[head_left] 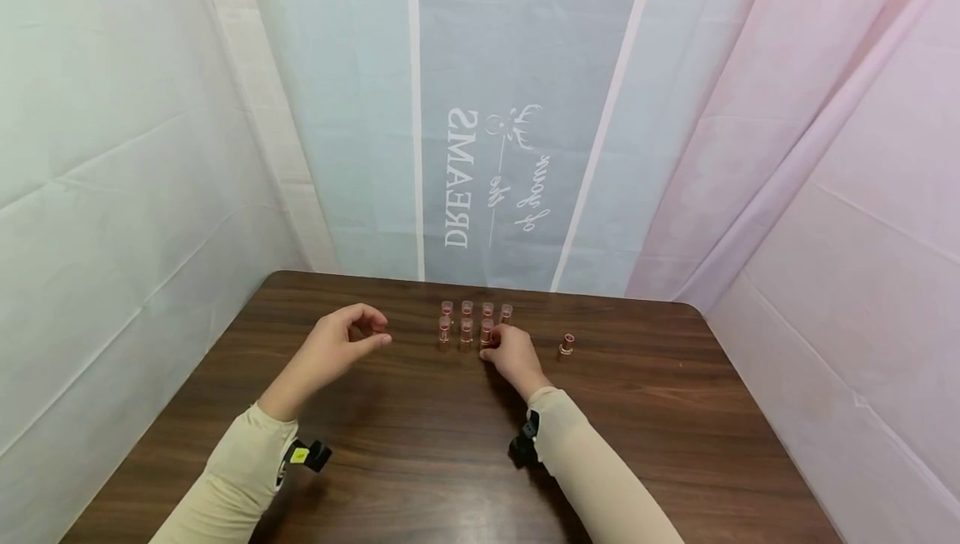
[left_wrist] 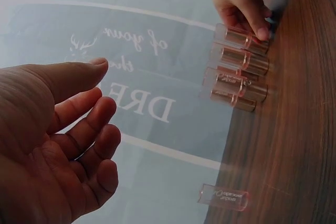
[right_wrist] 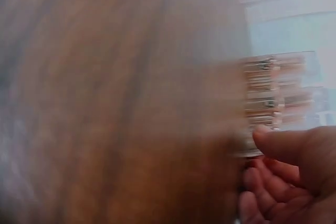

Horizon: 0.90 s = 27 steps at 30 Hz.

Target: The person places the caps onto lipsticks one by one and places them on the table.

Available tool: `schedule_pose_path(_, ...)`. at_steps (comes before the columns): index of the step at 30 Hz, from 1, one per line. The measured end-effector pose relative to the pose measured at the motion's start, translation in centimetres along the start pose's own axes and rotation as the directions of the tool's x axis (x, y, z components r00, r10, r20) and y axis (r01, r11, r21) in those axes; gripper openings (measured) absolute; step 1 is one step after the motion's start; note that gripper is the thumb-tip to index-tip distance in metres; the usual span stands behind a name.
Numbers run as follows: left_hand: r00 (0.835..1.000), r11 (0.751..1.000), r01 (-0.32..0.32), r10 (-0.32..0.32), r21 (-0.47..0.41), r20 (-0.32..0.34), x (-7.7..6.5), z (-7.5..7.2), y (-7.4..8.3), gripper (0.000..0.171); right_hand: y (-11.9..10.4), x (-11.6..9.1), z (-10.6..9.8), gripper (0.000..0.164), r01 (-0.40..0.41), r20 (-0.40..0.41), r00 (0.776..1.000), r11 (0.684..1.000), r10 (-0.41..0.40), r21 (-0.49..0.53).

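Several lipstick tubes (head_left: 467, 330) with clear caps and rose-gold lower parts stand upright in two rows on the dark wooden table. My right hand (head_left: 517, 354) is at the right end of the front row, thumb and fingers pinching the lipstick (head_left: 487, 331) there. The right wrist view is blurred, with the right thumb (right_wrist: 278, 141) against the end of the row. To the left of the rows my left hand (head_left: 347, 340) hovers with loosely curled fingers, holding nothing. A single labelled tube (left_wrist: 224, 198) shows beyond it in the left wrist view.
A shorter reddish tube (head_left: 567, 344) stands alone to the right of the right hand. The table (head_left: 420, 452) runs back to a printed curtain (head_left: 360, 152), and pale fabric hangs on both sides.
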<state>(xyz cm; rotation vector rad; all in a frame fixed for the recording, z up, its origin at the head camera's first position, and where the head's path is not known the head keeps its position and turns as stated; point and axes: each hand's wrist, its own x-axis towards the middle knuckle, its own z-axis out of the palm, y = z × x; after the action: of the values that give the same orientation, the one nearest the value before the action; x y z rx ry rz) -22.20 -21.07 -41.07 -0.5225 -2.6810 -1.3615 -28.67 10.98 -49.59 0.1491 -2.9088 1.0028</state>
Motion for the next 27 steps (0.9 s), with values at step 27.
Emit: schedule_pose_path(27, 1.000, 0.999, 0.014, -0.015, -0.037, -0.009, 0.1, -1.1, -0.3, 0.025, 0.7, -9.0, -13.4, 0.033, 0.354, -0.227, 0.933, 0.833, -0.280, 0.425)
